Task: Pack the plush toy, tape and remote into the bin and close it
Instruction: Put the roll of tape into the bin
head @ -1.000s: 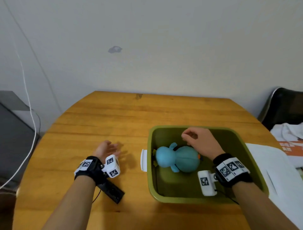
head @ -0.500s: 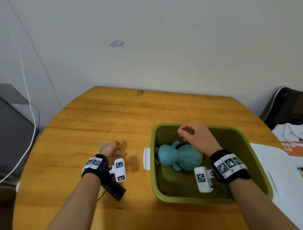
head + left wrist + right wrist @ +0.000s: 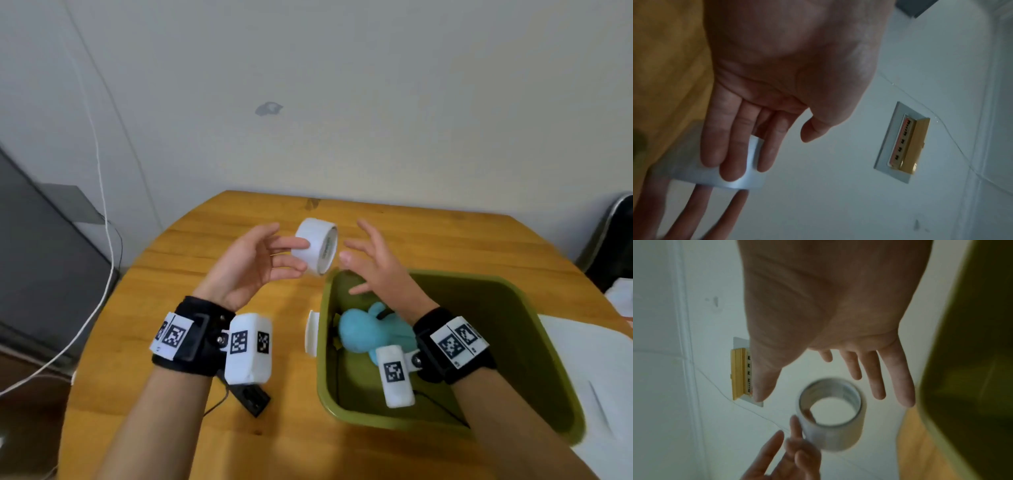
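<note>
**A:** White tape (image 3: 315, 246) sits up in the air between your two hands in the head view, above the tabletop (image 3: 212, 301) just past the bin's (image 3: 534, 346) far left corner. Your left hand (image 3: 246, 267) has straight fingers touching its outer wall; nothing is curled round it.

**B:** And my right hand (image 3: 376, 267)?

**A:** Spread wide, fingers apart, just beside the roll's open end, holding nothing. The toy (image 3: 370, 332) lies in the bin already. The remote (image 3: 251, 397) is on the tabletop, half hidden under your left wrist.

**B:** Left wrist view?

**A:** Blurred. Your fingers (image 3: 731, 146) lie flat along the roll (image 3: 748, 178), thumb well off it. I'd judge that a loose hold.

**B:** Right wrist?

**A:** You see straight through the roll's (image 3: 831, 415) core. Your right palm (image 3: 838, 308) is open above it, fingertips not touching. One left finger (image 3: 797, 428) rests on the roll's side.

**B:** What can go wrong?

**A:** With no grip on either side, the roll could slip before your right hand takes it. It is round, so on the tabletop it would likely roll off. It is not over the bin either, so a drop would probably miss. Close your right fingers round it before the left lets go.
</note>
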